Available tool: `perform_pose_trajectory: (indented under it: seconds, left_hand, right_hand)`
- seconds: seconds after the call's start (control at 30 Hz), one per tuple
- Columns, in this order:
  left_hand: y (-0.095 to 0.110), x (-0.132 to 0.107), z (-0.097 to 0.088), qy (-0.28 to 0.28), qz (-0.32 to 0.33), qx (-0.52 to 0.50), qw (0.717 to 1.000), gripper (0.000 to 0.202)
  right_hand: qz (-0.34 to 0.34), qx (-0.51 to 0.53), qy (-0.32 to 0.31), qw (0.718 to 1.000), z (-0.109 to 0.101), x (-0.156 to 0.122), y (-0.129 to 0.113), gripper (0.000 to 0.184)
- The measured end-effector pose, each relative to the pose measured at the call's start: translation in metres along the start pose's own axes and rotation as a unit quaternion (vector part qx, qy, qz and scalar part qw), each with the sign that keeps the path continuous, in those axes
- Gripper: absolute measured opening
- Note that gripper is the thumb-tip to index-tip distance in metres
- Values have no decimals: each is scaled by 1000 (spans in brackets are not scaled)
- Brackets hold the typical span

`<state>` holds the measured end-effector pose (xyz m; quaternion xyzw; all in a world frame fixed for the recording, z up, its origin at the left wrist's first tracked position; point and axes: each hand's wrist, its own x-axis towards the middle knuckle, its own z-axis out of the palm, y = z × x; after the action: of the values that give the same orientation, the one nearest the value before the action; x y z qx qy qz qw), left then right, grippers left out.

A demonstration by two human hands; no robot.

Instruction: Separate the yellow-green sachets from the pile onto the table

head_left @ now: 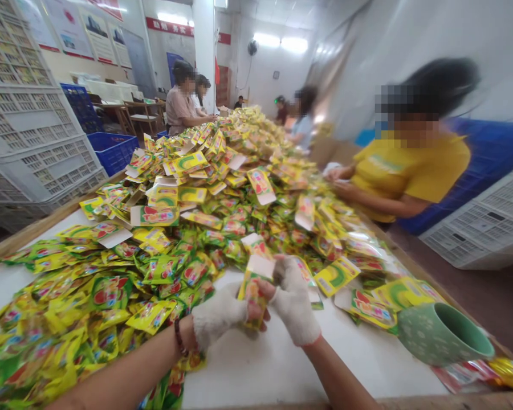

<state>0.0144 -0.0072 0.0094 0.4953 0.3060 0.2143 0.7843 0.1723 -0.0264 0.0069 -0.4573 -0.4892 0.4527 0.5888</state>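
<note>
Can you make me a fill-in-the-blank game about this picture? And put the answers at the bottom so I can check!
1. The left hand holds a small yellow box, and the box's raised flap is ____.
2. A beaded bracelet is on the person's own ____ wrist.
3. The flowery cup on the table is ____.
4. The nearest co-worker, in a yellow shirt, is on the ____ side of the picture.

Missing words: white; left; green; right.

I see my white tabletop [256, 376] bare at bottom centre, with yellow-green packets [109, 293] spread lower left, cartons [260, 185] heaped among packets mid-frame, and a green cup [431, 335] lower right.
</note>
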Motion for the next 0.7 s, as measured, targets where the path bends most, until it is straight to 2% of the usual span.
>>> perform_pose_trajectory:
  seconds: [0.07,0.1,0.17,0.23,0.33,0.4,0.53,0.7]
  left_hand:
    - [-3,-1,2,-8,-12,23,1000,49]
    - [-3,-2,3,-15,-15,28,999,47]
    - [-3,-2,4,-27,-33,19,999,43]
    - [-2,-3,5,-38,-44,-10,998,40]
    - [0,-3,6,-23,-41,-22,999,39]
    - [0,-1,5,3,-31,18,999,36]
    - [-1,2,2,43,-16,130,990,29]
    - [4,1,-1,32,-44,169,984,28]
  right_hand:
    - [32,35,-29,998,0,-1,-2,66]
    - [58,50,-57,995,-1,-2,-4,66]
    - [93,49,-107,989,-2,-5,-7,58]
    - [93,12,-129,987,-2,-9,-10,54]
    - [75,-19,-131,988,-1,-11,-12,60]
    - [75,-10,-116,990,0,-10,-12,62]
    - [76,-16,-85,993,2,-7,-8,51]
    - [81,-34,-103,991,-1,-3,-10,44]
